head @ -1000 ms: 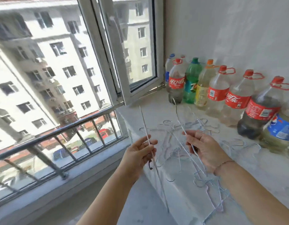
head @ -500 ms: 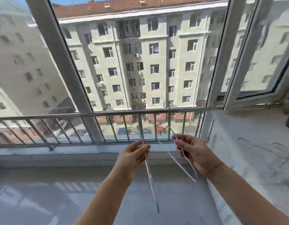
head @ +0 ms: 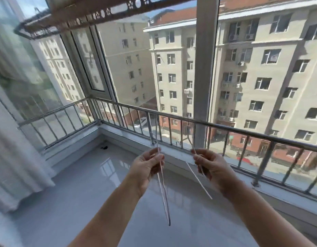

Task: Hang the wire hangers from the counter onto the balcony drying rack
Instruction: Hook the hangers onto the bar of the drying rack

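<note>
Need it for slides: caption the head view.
Left hand holds one thin white wire hanger, right hand another, before steel balcony railing, perforated brown rack overhead.

The brown perforated metal drying rack (head: 104, 14) overhead is blurred and cut by the top edge. The thin white wire hangers (head: 164, 190) pinched in my left hand (head: 147, 168) and right hand (head: 209, 166) lose their upper ends against the steel railing (head: 225, 126). A dark speck (head: 105, 147) at the glossy grey floor's (head: 82, 184) far corner is too small to name.
</note>
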